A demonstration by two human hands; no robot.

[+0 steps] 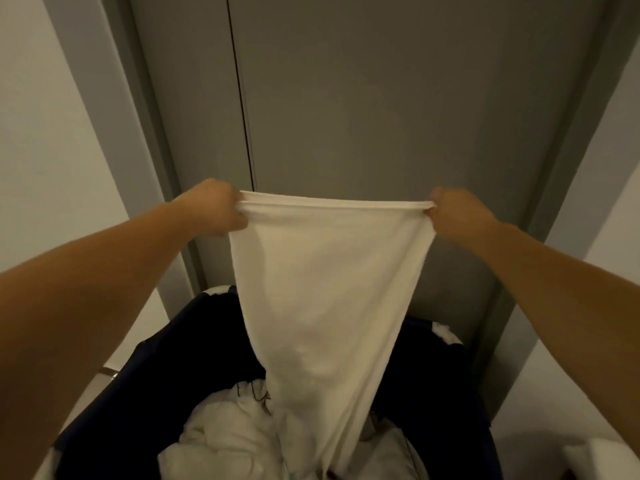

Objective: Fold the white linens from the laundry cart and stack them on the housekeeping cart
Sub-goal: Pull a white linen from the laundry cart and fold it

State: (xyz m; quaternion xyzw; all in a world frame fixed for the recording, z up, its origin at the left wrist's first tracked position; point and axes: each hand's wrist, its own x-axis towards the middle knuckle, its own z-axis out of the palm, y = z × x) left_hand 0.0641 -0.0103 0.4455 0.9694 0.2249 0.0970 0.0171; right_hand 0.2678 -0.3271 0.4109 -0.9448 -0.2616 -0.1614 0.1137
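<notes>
- A dark laundry cart (180, 355) is seen at the bottom of the view, nearest the camera, between two bare forearms that reach forward from the lower corners.
- A crumpled pile of white linens (221, 441) is seen lying inside the cart.
- A white cloth (325, 289) is held up above the cart. It is wide at the top and narrows downward, and its lower end is dropped into the cart, where it meets the pile.
- The top hem of the cloth is pulled taut and nearly level between the two hands.
- The left top corner of the cloth is grasped by the left hand (214, 207), with the fingers curled round the bunched hem.
- The right top corner is pinched by the right hand (457, 213), knuckles turned toward the camera.
- Grey doors (381, 98) with a dark vertical seam are seen behind the cloth.
- The doors are flanked by pale walls (41, 133) on both sides.
</notes>
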